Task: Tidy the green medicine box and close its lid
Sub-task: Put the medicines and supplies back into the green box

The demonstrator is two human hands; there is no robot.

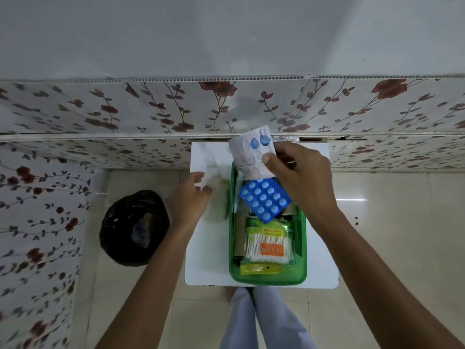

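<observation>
A small white table [317,248] is set against the flowered wall. On it, below the right hand [302,177], a green box [303,248] is placed, open and filled with medicine packs. Just beside the left hand [187,197], a pale, blurred lid-like thing [217,200] is laid flat, touching the box's left wall.

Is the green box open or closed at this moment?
Open. The green box has no lid on it: the blue pill sheet, the cotton swab pack and a yellow packet inside it show plainly from above.
</observation>
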